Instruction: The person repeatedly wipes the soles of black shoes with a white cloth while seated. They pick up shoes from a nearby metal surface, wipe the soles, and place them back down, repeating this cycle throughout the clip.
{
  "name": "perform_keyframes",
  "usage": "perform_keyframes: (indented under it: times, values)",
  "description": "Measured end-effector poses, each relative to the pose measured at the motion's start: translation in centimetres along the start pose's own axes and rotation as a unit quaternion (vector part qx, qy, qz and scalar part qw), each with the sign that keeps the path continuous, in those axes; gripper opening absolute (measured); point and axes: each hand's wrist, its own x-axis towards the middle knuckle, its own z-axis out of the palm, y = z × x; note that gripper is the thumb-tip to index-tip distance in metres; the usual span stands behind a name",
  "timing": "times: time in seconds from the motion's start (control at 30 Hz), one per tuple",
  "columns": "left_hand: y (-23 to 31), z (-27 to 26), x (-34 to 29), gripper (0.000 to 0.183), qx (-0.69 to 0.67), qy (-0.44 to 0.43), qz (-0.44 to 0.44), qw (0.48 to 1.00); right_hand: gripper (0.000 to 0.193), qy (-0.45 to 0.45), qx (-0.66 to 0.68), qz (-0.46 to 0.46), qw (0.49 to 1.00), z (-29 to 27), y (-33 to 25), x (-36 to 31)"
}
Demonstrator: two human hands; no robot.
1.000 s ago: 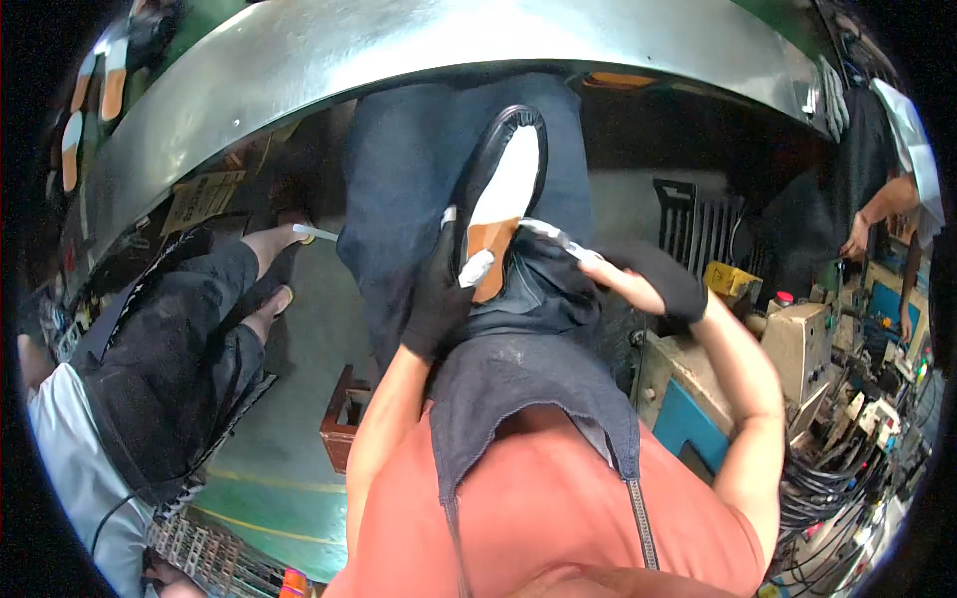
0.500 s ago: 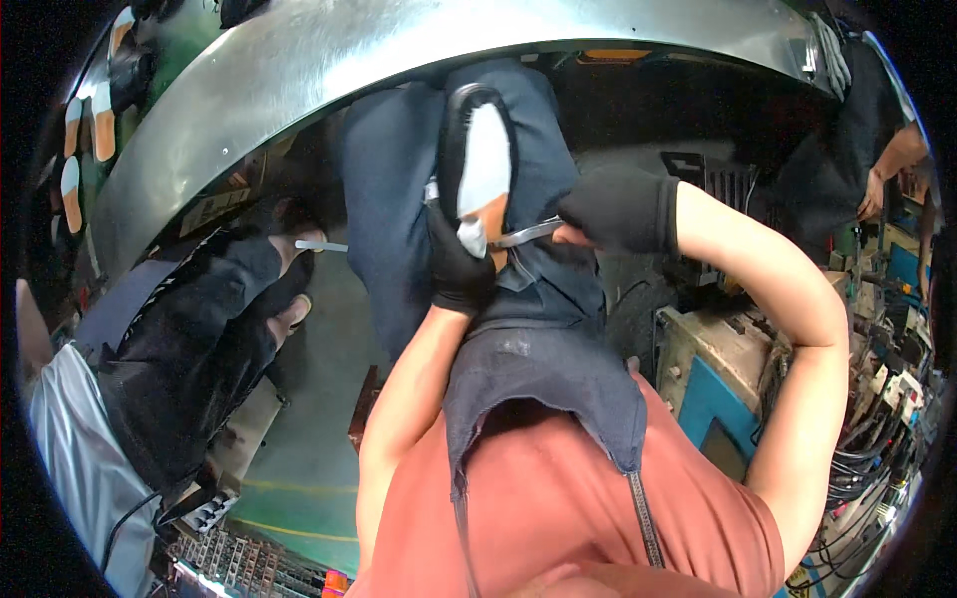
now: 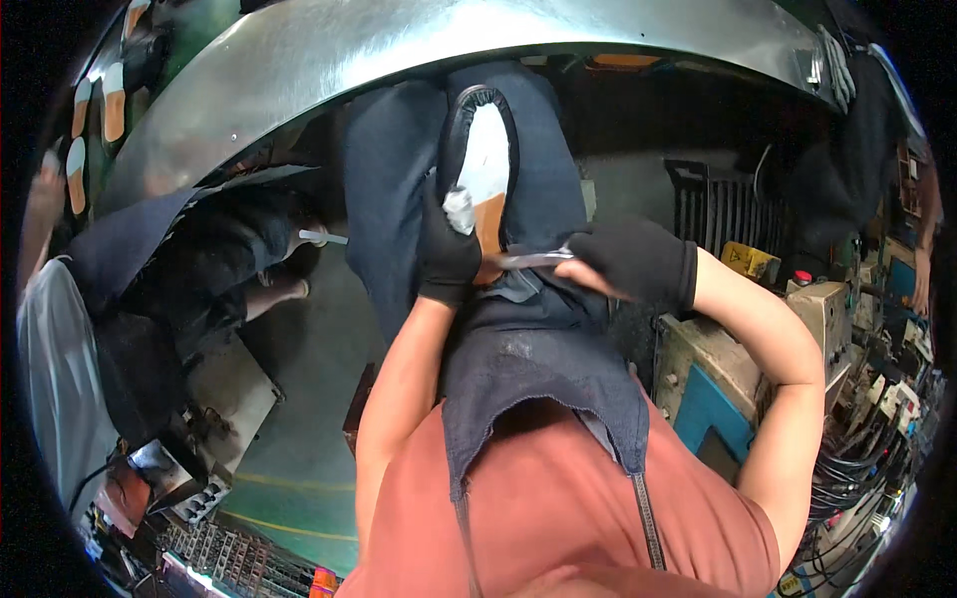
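Note:
A black shoe rests sole-up on my lap, its gathered black upper edge around a white and tan insole. In a black fingerless glove, my left hand grips the shoe's left side near the heel. A whitish wrapping covers the thumb, which presses on the insole's edge. My right hand, also gloved in black, is closed around silver metal pincers. Their tip reaches the heel end of the shoe, close to my left hand; blur hides whether the jaws are gripping the edge.
A curved metal bench edge spans the far side beyond my knees. Several white and tan shoe soles stand at the far left. Another person in dark clothes sits to my left. On the right are a worn box and tangled cables.
My right hand and the pincers have shifted slightly down and right, the tool now lying flatter. My left thumb has moved up along the insole. The person at left has shifted.

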Motion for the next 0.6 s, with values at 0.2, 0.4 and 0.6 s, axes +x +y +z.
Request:
perform_keyframes:
  times: [0.2,0.4,0.6]
  values:
    - [2.9,-1.5,2.6,0.063,-0.034,-0.128,0.205,0.97,0.033,0.144,0.052,-0.235,0.96,-0.1,-1.3,4.7]
    - [5.0,-2.9,0.9,0.072,-0.228,-0.137,-0.047,0.963,0.03,0.205,0.075,-0.002,0.976,2.2,2.9,-1.3]
    - [7.0,-3.7,2.4,0.049,-0.345,-0.053,-0.138,0.927,0.046,0.326,0.444,0.238,0.8,16.6,0.8,1.1]
